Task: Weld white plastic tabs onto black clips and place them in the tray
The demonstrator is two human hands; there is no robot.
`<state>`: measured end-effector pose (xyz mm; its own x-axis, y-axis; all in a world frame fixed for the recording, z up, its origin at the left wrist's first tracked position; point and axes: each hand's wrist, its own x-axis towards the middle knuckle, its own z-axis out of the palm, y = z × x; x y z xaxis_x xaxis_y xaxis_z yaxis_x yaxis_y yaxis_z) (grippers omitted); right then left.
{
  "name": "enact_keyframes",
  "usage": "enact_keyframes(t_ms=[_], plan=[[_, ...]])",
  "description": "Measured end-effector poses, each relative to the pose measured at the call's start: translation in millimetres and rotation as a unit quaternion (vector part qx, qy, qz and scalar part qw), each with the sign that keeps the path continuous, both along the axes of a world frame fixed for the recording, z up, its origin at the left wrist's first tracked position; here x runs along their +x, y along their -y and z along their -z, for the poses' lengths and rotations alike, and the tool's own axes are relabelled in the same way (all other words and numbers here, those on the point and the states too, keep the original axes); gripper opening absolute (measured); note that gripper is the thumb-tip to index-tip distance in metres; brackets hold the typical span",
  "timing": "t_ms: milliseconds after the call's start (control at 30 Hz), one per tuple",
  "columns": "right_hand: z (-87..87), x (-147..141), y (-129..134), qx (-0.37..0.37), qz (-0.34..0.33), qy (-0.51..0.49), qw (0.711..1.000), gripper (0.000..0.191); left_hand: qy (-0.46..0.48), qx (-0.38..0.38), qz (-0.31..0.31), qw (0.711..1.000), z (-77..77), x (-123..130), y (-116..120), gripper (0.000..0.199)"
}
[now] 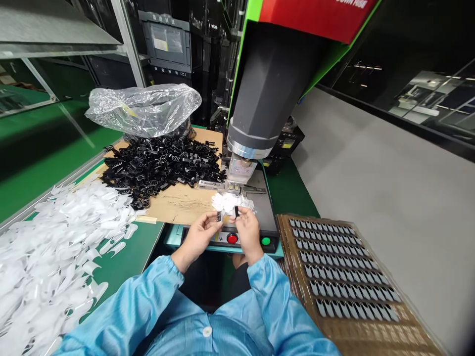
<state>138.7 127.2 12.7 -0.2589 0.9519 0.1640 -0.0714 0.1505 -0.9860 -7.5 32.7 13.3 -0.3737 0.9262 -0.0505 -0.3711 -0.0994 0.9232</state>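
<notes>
My left hand (203, 234) pinches a small dark plastic part (219, 216) in front of the press base. Close beside it, my right hand (248, 228) grips another small black part (236, 211) with a pale edge; fine detail is too small to make out. Just beyond my fingertips lies a little heap of white plastic pieces (227, 201) on the machine's bed. Over that heap hangs the press head with its metal horn (241, 169). A red button (232, 239) and a green button (265, 241) sit on the front panel below my hands.
A pile of black plastic parts (163, 163) lies on cardboard (178, 203), with a clear plastic bag (144, 111) behind. Loose white pieces (63, 247) cover the left table. Stacked brown trays (356, 324) at right hold rows of grey-and-black parts (345, 267).
</notes>
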Motion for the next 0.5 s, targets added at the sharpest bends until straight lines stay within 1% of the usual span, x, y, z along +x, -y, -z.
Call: enact_keyframes(t_ms=[100, 167, 267, 367, 500], plan=[[7.3, 0, 41, 0.006, -0.026, -0.017, 0.999, 0.03, 0.021, 0.007, 0.012, 1.0, 1.3, 15, 17, 0.051], [10.0, 2, 56, 0.013, -0.024, -0.01, 1.0, 0.03, 0.029, 0.009, 0.023, 0.999, 3.5, 22, 22, 0.05], [13.4, 9, 67, 0.015, -0.013, 0.006, 1.0, 0.029, 0.037, 0.006, 0.034, 0.999, 8.6, 28, 26, 0.049], [16.5, 16, 70, 0.013, -0.005, 0.006, 1.0, 0.029, 0.037, 0.004, 0.047, 0.998, 12.6, 31, 29, 0.047], [17.4, 20, 74, 0.014, -0.008, 0.016, 1.0, 0.028, 0.03, 0.003, 0.059, 0.998, 13.8, 31, 31, 0.045]])
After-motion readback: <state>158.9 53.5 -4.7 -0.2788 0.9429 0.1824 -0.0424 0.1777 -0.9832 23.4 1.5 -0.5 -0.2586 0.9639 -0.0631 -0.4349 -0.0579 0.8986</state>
